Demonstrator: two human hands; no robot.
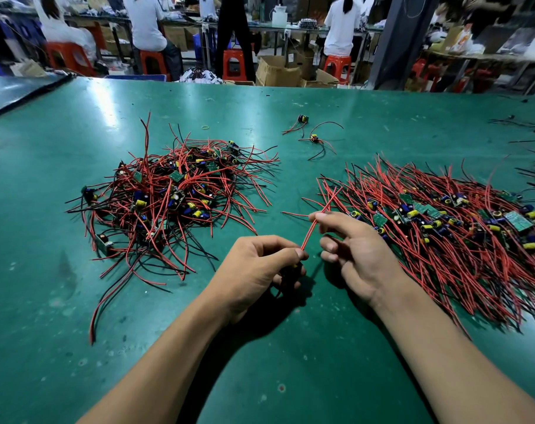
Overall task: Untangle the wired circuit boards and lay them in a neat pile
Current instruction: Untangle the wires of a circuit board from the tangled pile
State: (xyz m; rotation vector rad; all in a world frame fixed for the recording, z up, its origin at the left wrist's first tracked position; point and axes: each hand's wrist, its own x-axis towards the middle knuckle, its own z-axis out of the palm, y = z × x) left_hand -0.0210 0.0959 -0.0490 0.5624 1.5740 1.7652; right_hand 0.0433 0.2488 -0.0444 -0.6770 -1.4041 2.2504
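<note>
Hands, two, bare, both working one piece above green bench (290, 362); left hand (260, 267) curled tight round a small circuit board (290, 275), of which only a dark scrap shows under the thumb; right hand (361, 255) pinching that board's red wires (309, 234) between thumb and forefinger, higher along their run, its other fingers loosely bent; wire ends stand free beyond the pinch, pointing up and away.

Handling, judged: piece very light; board small and rigid, its upright capacitors and solder joints the fragile part; leads thin, soft, springy, with slick insulation that is likely to slide through a loose pinch; best held by the board's body or edges while the other hand draws the leads straight; a pull should run along the wire, never jerked against the joint.

Tangled heap (168, 191), to the left of the hands; red and black leads crossing every way, boards buried among them; lifting one is likely to drag its neighbours.

Sorted pile (443, 221), to the right, just beside the right hand; leads mostly combed one way; probable resting place for the held piece.

Stray boards, two (302, 119) (314, 138), farther back, apart from both lots; yellow rubber band (205, 127) near them.
</note>
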